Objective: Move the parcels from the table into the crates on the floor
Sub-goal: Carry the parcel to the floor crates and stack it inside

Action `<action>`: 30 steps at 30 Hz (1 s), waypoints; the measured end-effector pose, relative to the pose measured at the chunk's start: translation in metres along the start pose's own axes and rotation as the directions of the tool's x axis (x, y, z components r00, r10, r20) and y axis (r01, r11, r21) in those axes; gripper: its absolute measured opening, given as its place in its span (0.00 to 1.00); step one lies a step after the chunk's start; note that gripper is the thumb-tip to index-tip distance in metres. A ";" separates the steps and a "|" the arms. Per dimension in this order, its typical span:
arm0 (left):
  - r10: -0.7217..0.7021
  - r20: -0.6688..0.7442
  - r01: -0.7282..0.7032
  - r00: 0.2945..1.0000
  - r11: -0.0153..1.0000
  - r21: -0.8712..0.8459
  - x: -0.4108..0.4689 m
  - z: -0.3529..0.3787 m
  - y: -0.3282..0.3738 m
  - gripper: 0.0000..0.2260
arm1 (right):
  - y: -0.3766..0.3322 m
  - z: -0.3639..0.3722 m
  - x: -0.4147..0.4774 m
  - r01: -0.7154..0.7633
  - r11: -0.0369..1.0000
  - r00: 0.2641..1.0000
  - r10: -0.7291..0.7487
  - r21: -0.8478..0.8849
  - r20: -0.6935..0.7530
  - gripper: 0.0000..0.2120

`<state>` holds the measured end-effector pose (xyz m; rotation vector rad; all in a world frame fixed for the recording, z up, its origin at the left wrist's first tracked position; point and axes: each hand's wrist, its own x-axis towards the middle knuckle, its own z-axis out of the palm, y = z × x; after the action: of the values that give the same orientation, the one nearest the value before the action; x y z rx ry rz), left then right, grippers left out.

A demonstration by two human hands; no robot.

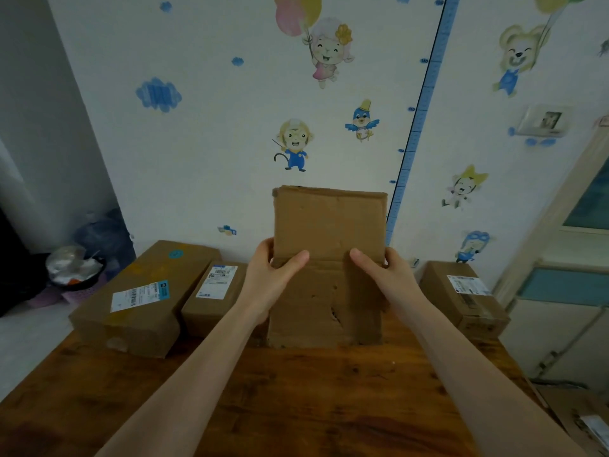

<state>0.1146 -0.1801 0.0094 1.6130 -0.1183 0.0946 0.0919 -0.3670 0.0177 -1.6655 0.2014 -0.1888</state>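
Observation:
A plain brown cardboard parcel stands upright in the middle of the wooden table, its lower edge at the tabletop. My left hand grips its left side, thumb across the front. My right hand grips its right side the same way. Three more parcels lie on the table: a large labelled one at the left, a smaller labelled one beside it, and a labelled one at the right.
The table stands against a wall with cartoon stickers. A dark bin with rubbish sits on the floor at the left. A cabinet stands at the right. A cardboard box shows at the bottom right, below the table edge.

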 end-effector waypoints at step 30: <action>-0.008 0.029 0.008 1.000 1.000 -0.012 -0.005 -0.007 0.003 0.20 | -0.014 0.000 0.007 -0.262 0.922 0.964 0.262 0.285 0.037 0.31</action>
<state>0.1095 -0.1729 0.0125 1.6027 -0.1345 0.0643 0.0992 -0.3670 0.0318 -1.3331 0.3786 -0.0150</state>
